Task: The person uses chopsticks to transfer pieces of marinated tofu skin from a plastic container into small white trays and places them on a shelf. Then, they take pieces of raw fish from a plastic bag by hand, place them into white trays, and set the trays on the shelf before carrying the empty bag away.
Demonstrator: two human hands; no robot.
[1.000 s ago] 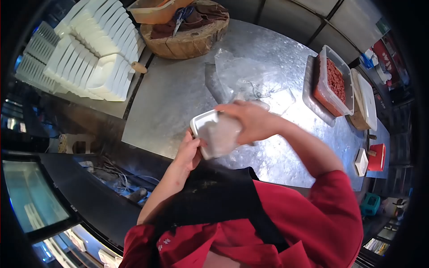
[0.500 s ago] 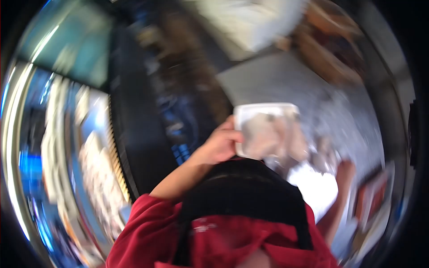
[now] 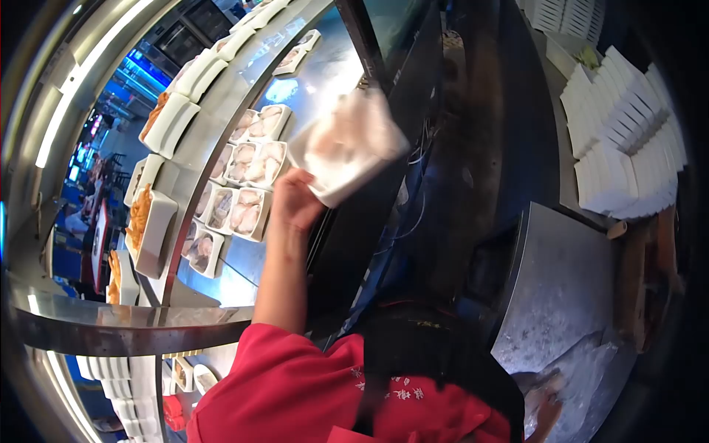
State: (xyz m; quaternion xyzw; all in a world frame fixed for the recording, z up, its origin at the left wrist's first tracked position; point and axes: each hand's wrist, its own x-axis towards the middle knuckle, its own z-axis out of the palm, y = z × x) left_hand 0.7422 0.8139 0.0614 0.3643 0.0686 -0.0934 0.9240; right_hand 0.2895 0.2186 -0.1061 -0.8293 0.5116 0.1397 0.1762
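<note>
My left hand [image 3: 297, 203] reaches out to the display counter and grips the near edge of a white tray [image 3: 358, 179]. Pale pieces of raw meat [image 3: 347, 131] lie in it, blurred by motion. The tray hangs tilted over the counter's dark edge, apart from several white trays of raw meat [image 3: 249, 213] on the steel counter [image 3: 247, 258]. At the lower right my right hand [image 3: 539, 384] is low over the metal table, beside clear plastic film [image 3: 591, 380]. Its fingers are smeared and partly hidden.
A shelf [image 3: 210, 140] with white dishes runs along the counter's far side; one dish holds orange-brown food [image 3: 139, 218]. A dark post [image 3: 358, 33] rises beyond the tray. Stacked white trays [image 3: 620, 140] stand at the right, behind the metal table [image 3: 557, 280].
My view has swung left, from the metal table to the display counter. My left hand has carried the tray from before my body out to the counter's edge.
</note>
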